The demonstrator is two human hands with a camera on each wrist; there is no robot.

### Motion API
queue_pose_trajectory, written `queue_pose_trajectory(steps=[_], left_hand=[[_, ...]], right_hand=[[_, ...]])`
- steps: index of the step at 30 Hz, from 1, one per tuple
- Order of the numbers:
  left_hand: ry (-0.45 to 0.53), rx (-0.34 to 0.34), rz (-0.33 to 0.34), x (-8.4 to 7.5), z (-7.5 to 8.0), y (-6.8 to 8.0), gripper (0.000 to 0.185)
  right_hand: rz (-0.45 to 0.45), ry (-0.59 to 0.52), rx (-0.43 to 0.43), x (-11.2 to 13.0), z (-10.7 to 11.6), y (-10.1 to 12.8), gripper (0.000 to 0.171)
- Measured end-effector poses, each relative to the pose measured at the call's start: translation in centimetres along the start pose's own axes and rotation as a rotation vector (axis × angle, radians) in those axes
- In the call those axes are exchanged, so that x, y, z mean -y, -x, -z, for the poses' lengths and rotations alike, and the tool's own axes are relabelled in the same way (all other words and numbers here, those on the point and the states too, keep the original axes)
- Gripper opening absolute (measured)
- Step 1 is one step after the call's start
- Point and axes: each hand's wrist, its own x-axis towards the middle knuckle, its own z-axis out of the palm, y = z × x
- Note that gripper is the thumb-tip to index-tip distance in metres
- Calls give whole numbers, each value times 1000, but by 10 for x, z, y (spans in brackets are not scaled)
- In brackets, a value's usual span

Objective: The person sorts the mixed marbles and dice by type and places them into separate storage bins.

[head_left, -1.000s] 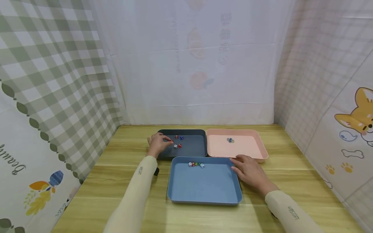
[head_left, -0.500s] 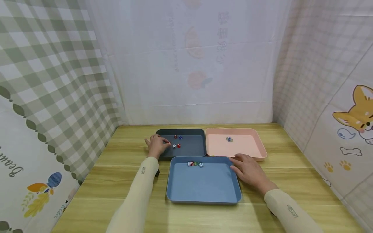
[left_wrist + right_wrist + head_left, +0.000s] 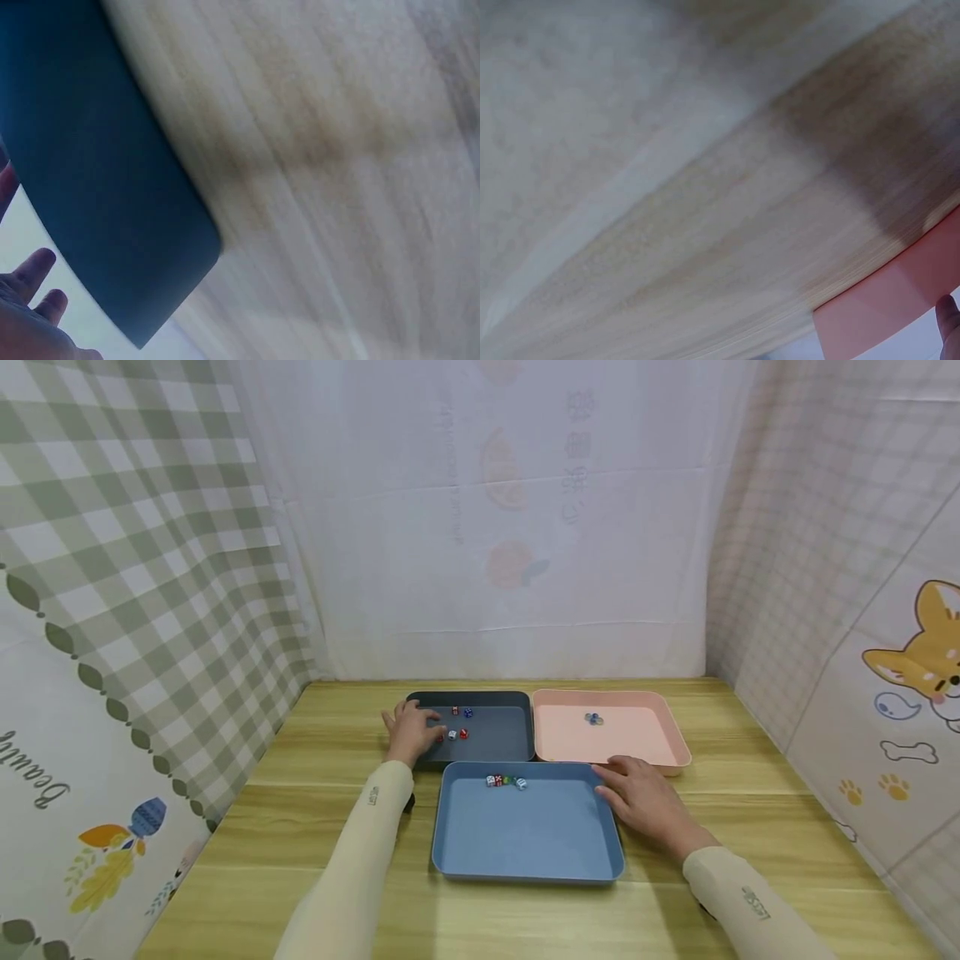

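My left hand (image 3: 411, 732) reaches over the left wall of the dark tray (image 3: 498, 739), thumb and fingers apart. Just by the thumb lies a red die (image 3: 441, 737), partly hidden. Beside it in a row are a white die (image 3: 452, 735) and another red die (image 3: 463, 733). Farther back sit a red die (image 3: 454, 711) and a blue die (image 3: 468, 712). My right hand (image 3: 645, 802) rests at the back right corner of the blue tray (image 3: 528, 843), fingers loosely extended. In the left wrist view, the left fingers (image 3: 34, 271) show spread beyond the dark tray's wall.
Inside the blue tray, near its back wall, a short row of coloured dice (image 3: 498, 781) ends with a white die (image 3: 521, 783). The pink tray (image 3: 637, 735) at back right holds a small blue and clear cluster (image 3: 593, 719). Curtains surround the wooden table (image 3: 300, 827).
The left hand has let go of the red die it pinched, which now lies left of the white die. Its thumb and fingers have parted. The right hand has stayed in place.
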Motion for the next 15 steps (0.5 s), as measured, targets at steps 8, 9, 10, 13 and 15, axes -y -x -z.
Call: queue_pose_trajectory(steps=[8, 9, 10, 13, 15], left_hand=[[17, 9, -25, -2, 6, 2, 29], [18, 11, -25, -2, 7, 3, 29], [15, 13, -27, -2, 8, 3, 29], [7, 17, -37, -3, 9, 4, 29], [-6, 23, -50, -4, 9, 4, 29]], right_hand=[[6, 3, -4, 1, 0, 0, 42], [7, 4, -6, 1, 0, 1, 42], [7, 6, -8, 1, 0, 1, 42], [11, 10, -12, 1, -1, 1, 42], [15, 13, -15, 2, -2, 0, 42]])
